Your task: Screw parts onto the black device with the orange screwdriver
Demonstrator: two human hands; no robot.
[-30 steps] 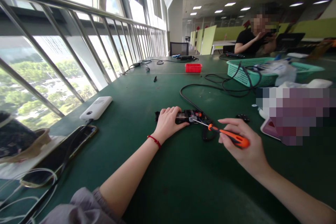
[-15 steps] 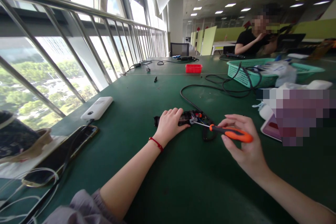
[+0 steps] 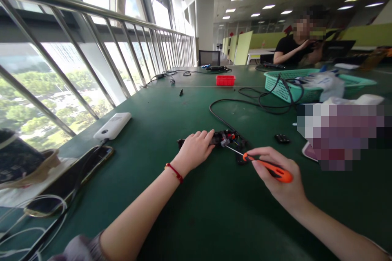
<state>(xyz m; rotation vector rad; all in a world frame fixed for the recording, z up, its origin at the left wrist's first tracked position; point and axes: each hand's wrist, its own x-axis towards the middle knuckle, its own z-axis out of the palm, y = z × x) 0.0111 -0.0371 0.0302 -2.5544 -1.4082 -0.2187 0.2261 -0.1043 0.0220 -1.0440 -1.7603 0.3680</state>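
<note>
Under my left hand (image 3: 193,149) lies a long black device (image 3: 218,138) with its inside exposed; small red, grey and coloured parts and wires show at its right end. The fingers wrap over its body and hold it on the green table (image 3: 190,212). My right hand (image 3: 280,177) grips a screwdriver (image 3: 269,168) by its orange and black handle. The thin shaft points up and left, its tip at the grey part in the exposed end. Whether the tip sits in a screw is too small to tell. A black cable (image 3: 222,118) runs from near the device's right end.
A small black piece (image 3: 282,138) lies right of the device. Farther back stand a red basket (image 3: 226,80) and a green basket (image 3: 277,85) with cable and plastic bags. At left are a white power bank (image 3: 112,126) and a phone (image 3: 70,181). A person (image 3: 301,45) sits across.
My right hand and the screwdriver handle have moved down and slightly left, uncovering the small black piece. My left hand has shifted slightly left and down, still on the device.
</note>
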